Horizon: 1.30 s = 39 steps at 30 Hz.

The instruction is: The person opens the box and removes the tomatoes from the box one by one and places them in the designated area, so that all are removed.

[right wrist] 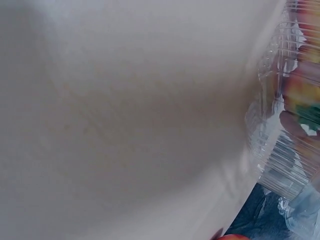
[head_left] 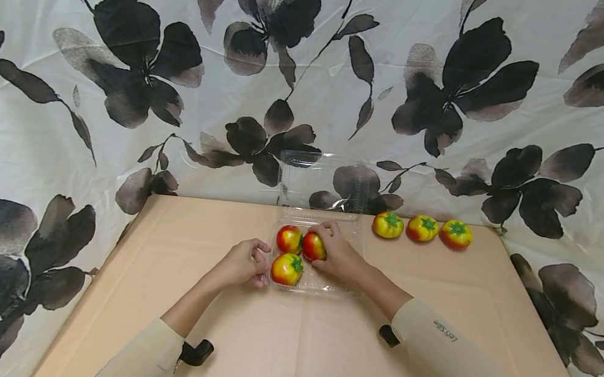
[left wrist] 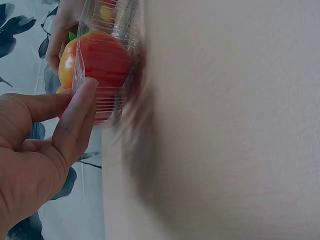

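A clear plastic clamshell container (head_left: 330, 285) lies with its lid (head_left: 325, 182) raised at the back. Inside its left half sit two red-and-yellow tomatoes with green tops, one at the back (head_left: 289, 239) and one at the front (head_left: 287, 269). My right hand (head_left: 338, 252) reaches in from the right and grips a third tomato (head_left: 314, 246) beside them. At the container's left side, my left hand (head_left: 241, 263) pinches the rim between thumb and fingers (left wrist: 75, 120). Through the ribbed wall in the left wrist view, a red tomato (left wrist: 105, 60) shows.
Three more tomatoes stand in a row right of the container: a left one (head_left: 388, 225), a middle one (head_left: 422, 228) and a right one (head_left: 456, 235). A tan tabletop (head_left: 285, 346) lies below. Behind it hangs a white cloth (head_left: 344, 107) with dark flowers.
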Tool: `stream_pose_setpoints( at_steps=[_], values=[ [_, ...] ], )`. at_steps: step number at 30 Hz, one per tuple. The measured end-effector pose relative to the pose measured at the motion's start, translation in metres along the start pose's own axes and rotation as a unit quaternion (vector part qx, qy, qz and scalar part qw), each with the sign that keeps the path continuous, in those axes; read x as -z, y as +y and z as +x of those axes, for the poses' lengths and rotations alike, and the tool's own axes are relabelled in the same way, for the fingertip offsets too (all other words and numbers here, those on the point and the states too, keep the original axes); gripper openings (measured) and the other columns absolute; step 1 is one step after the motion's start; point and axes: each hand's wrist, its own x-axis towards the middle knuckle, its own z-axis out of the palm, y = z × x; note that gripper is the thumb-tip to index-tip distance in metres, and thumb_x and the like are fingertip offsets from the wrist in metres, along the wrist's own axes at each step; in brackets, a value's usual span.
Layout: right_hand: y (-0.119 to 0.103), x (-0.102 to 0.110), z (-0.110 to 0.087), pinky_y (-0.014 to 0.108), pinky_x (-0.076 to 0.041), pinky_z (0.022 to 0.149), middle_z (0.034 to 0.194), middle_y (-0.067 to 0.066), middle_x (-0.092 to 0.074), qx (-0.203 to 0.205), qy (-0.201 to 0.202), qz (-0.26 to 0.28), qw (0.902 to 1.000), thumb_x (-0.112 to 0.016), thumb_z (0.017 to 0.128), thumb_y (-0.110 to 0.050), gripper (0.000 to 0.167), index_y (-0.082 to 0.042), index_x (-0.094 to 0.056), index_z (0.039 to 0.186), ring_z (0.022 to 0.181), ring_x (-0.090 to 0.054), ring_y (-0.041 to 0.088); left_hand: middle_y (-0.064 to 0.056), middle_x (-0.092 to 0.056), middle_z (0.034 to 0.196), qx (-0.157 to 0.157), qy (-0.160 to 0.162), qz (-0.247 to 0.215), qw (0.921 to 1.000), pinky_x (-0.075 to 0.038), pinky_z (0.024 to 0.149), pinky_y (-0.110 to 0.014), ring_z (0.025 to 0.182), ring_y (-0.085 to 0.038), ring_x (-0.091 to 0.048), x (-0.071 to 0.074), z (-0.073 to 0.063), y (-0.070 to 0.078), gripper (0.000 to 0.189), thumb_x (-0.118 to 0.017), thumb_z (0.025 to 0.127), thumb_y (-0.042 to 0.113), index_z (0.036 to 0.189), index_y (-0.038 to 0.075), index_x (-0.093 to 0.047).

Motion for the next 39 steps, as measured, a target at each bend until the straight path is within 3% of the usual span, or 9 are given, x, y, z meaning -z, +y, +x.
stream_pose_setpoints(
  at_steps=[9, 18, 29, 39],
  values=[
    [0.001, 0.004, 0.001, 0.052, -0.053, 0.109, 0.143, 0.012, -0.038, 0.016, -0.002, -0.004, 0.9999, -0.087, 0.084, -0.014, 0.072, -0.02, -0.048, 0.145, 0.122, -0.058, 0.038, -0.019, -0.066, 0.086, -0.003, 0.001, -0.001, 1.0, -0.066, 0.059, -0.042, 0.06, -0.022, -0.071, 0.0, -0.001, 0.001, 0.037, -0.062, 0.095, -0.007, 0.13, -0.011, -0.052],
    [0.0, 0.008, -0.001, 0.05, -0.051, 0.113, 0.144, 0.01, -0.04, 0.007, -0.002, -0.007, 0.9999, -0.088, 0.083, -0.014, 0.074, -0.022, -0.049, 0.146, 0.127, -0.055, 0.033, -0.019, -0.065, 0.087, 0.003, 0.004, -0.002, 1.0, -0.066, 0.059, -0.041, 0.061, -0.025, -0.071, -0.001, -0.001, 0.0, 0.037, -0.061, 0.095, -0.008, 0.13, -0.01, -0.052],
    [-0.01, 0.031, -0.009, 0.057, -0.049, 0.113, 0.15, 0.01, -0.047, 0.012, -0.006, -0.021, 0.9997, -0.088, 0.083, -0.017, 0.075, -0.024, -0.051, 0.148, 0.136, -0.049, 0.035, -0.016, -0.065, 0.086, 0.008, 0.004, -0.006, 0.9999, -0.066, 0.062, -0.043, 0.06, -0.021, -0.071, -0.001, 0.001, 0.001, 0.036, -0.062, 0.094, -0.008, 0.129, -0.008, -0.053],
    [-0.007, 0.045, -0.022, 0.054, -0.052, 0.109, 0.144, 0.011, -0.05, 0.026, 0.021, -0.013, 0.9994, -0.091, 0.078, -0.019, 0.078, -0.024, -0.055, 0.148, 0.132, -0.048, 0.034, -0.017, -0.065, 0.086, 0.008, 0.003, -0.005, 1.0, -0.066, 0.062, -0.042, 0.059, -0.019, -0.07, 0.001, 0.002, -0.002, 0.037, -0.06, 0.095, -0.008, 0.13, -0.01, -0.052]
  ],
)
